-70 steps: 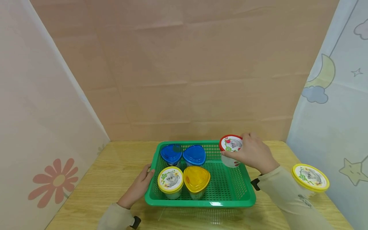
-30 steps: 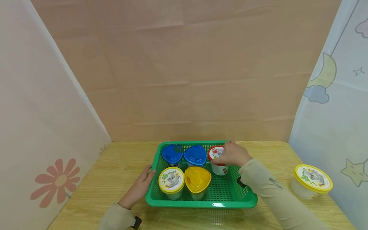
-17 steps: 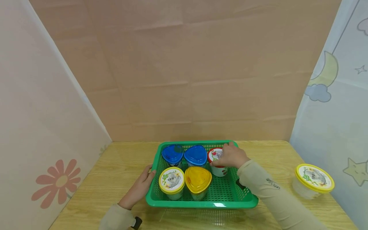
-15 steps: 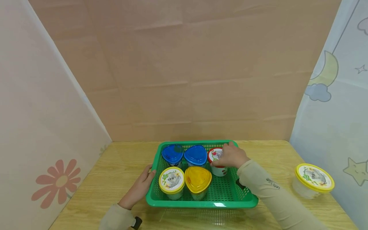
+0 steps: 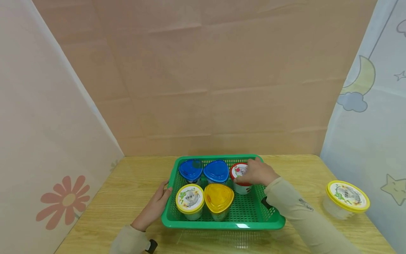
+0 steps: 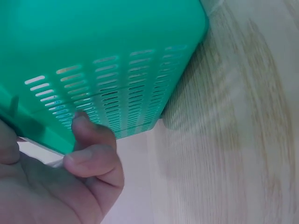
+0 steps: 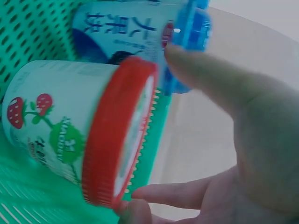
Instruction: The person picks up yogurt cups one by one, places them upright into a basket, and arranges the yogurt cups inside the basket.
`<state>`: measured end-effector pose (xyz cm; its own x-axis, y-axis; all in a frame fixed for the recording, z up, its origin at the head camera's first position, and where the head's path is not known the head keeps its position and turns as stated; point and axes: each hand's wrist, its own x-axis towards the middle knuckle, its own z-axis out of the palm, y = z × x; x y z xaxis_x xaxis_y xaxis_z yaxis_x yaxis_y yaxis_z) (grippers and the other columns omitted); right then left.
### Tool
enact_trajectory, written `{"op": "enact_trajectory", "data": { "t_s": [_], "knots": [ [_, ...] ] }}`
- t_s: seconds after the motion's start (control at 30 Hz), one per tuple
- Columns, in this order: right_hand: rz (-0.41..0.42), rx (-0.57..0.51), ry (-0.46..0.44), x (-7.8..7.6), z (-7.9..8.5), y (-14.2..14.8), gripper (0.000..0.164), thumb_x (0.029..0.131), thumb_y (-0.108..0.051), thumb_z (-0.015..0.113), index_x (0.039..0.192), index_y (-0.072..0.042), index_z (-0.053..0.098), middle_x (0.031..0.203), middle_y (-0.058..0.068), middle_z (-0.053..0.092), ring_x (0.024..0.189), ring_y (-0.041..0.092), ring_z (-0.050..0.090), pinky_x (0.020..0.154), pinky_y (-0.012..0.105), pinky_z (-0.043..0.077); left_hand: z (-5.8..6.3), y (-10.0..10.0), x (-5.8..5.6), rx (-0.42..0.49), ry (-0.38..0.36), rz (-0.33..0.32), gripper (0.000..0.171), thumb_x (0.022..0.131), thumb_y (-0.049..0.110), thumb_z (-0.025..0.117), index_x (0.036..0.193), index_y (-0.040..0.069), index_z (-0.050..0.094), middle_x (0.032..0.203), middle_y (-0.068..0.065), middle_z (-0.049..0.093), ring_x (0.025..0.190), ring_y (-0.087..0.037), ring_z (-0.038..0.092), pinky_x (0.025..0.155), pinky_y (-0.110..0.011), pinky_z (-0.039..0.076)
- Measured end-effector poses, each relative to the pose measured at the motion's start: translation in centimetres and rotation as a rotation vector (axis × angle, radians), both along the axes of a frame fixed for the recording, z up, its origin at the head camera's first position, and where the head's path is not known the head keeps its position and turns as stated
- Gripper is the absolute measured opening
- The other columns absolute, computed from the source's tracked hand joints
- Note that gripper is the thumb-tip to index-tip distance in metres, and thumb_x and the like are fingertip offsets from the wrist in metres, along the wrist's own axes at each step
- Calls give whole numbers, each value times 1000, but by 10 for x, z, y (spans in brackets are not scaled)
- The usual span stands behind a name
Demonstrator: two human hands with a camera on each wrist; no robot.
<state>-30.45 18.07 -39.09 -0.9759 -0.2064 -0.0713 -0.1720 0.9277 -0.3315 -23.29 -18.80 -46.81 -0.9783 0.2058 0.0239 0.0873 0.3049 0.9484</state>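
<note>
A green plastic basket [image 5: 222, 225] stands on the table, and my left hand [image 5: 155, 208] grips its left rim. In the left wrist view, curled fingers [image 6: 96, 154] lie beneath that rim, against the slotted side. Inside the basket, at the back right, sits an upright fruit cup with a red lid [image 5: 238, 170] and strawberries on its side. My right hand [image 5: 259, 172] is over it, thumb and fingers spread around the lid. In the right wrist view the thumb [image 7: 201, 70] stands off the red lid, overlapping a blue lid [image 7: 192, 37] behind, and the fingertips are right at the rim.
Two cups with blue lids [image 5: 216, 170] stand along the basket's back. In front are a round yellow-lidded cup [image 5: 189, 198] and a rounded-triangular yellow-lidded cup [image 5: 219, 198]. Another yellow-lidded cup [image 5: 347, 197] stands on the table at right, near the wall.
The red-lidded cup came down and left into the basket's back right and has been let go. My right hand has since shifted slightly right. The left hand kept its grip on the rim.
</note>
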Motion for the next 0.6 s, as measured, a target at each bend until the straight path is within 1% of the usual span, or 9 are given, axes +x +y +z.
{"op": "enact_trajectory", "data": {
  "t_s": [0.07, 0.13, 0.23, 0.33, 0.4, 0.47, 0.5, 0.6],
  "knots": [
    [4, -53, 10, 2, 5, 5, 75, 82, -48, 77, 125, 10, 57, 118, 26, 56, 102, 37, 54, 81, 51, 54, 0, 1, 0, -10, 18, 29, 55, 111, 30, 37, 156, 6, 16, 111, -20, 61, 83, -23, 70, 69, -33, 59],
    [7, -110, 30, 4, 10, 10, 69, 87, -42, 73, 127, 12, 57, 124, 29, 58, 109, 42, 56, 87, 54, 52, -1, 1, 0, -28, 35, 57, 55, 111, 28, 38, 157, 11, 16, 107, -18, 61, 81, -22, 69, 68, -32, 59],
    [2, -182, 64, 9, 15, 22, 69, 92, -39, 68, 134, 13, 52, 131, 32, 57, 117, 46, 55, 93, 59, 49, -1, 2, -1, -42, 47, 72, 51, 111, 26, 39, 157, 18, 20, 104, -17, 60, 81, -22, 69, 67, -31, 59],
    [-10, -226, 112, 15, 19, 37, 65, 94, -38, 66, 136, 11, 52, 128, 30, 59, 116, 46, 57, 92, 59, 49, 0, 3, 0, -40, 52, 78, 50, 111, 27, 39, 157, 18, 21, 102, -17, 61, 80, -23, 68, 67, -31, 58],
    [-25, -241, 156, 20, 21, 48, 61, 95, -36, 65, 135, 9, 53, 126, 30, 60, 113, 47, 57, 88, 59, 50, -1, 4, 0, -33, 54, 89, 51, 111, 28, 38, 157, 15, 21, 101, -16, 60, 80, -22, 68, 68, -31, 58],
    [-50, -246, 198, 26, 22, 59, 56, 95, -33, 63, 134, 7, 55, 124, 30, 61, 111, 47, 57, 84, 57, 51, -1, 4, 1, -24, 57, 102, 52, 111, 29, 37, 157, 12, 21, 101, -15, 60, 80, -22, 67, 69, -31, 57],
    [-65, -245, 217, 29, 22, 65, 54, 95, -31, 63, 133, 7, 55, 124, 30, 61, 109, 47, 58, 82, 57, 51, -1, 4, 2, -17, 53, 108, 52, 111, 29, 37, 157, 12, 21, 101, -16, 60, 80, -23, 67, 69, -31, 57],
    [-122, -243, 240, 39, 20, 84, 52, 96, -29, 59, 133, 7, 54, 123, 31, 61, 99, 44, 62, 76, 53, 51, -2, 4, 3, 6, 44, 118, 50, 111, 30, 35, 157, 12, 23, 106, -16, 61, 82, -23, 67, 70, -33, 57]
  ]
}}
